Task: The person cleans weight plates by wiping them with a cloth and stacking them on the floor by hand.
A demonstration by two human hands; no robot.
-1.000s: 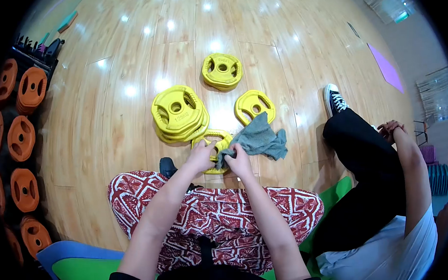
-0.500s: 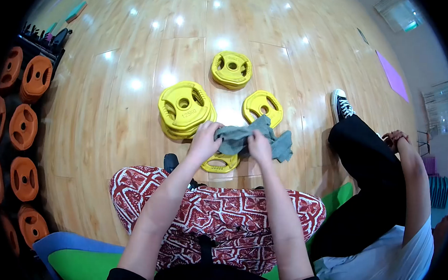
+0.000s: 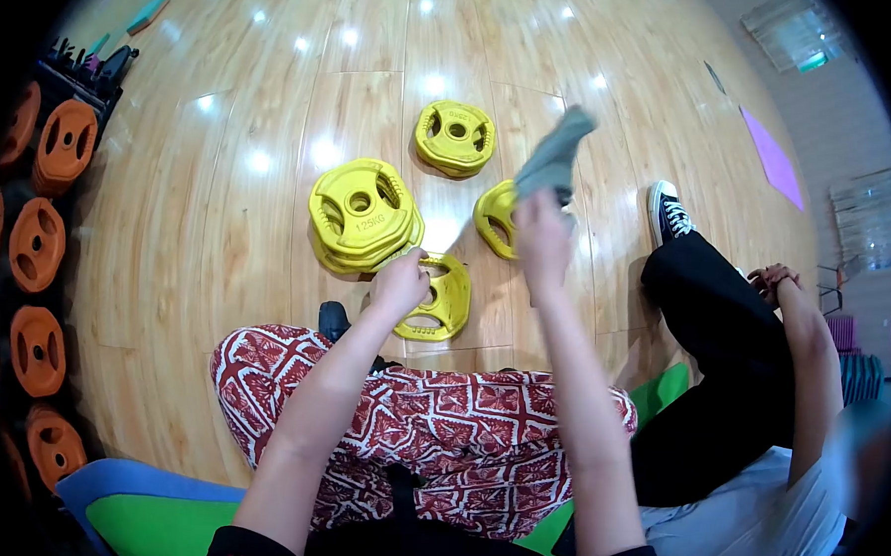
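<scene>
My right hand (image 3: 544, 245), slightly blurred, is closed around a grey-green cloth (image 3: 552, 163), which flares up and away from it. Behind that hand, a yellow weight plate (image 3: 492, 220) lies partly covered. My left hand (image 3: 399, 284) is curled at the upper left edge of the nearest yellow weight plate (image 3: 446, 313); its fingertips are partly hidden. Just beyond my left hand stands a stack of yellow weight plates (image 3: 364, 210), the top one marked 1.25KG. Farther off on the floor is a smaller yellow stack (image 3: 456, 139).
Orange weight plates (image 3: 39, 350) line a rack at the left. To my right sits another person, with a black trouser leg (image 3: 727, 320), a sneaker (image 3: 670, 213) and folded hands (image 3: 771, 280). Green mat (image 3: 156, 524) lies under me; a purple mat (image 3: 772, 158) is at far right.
My left hand has let go of the cloth and moved slightly left and down. My right hand has swung the cloth up and away, uncovering more of the nearest plate.
</scene>
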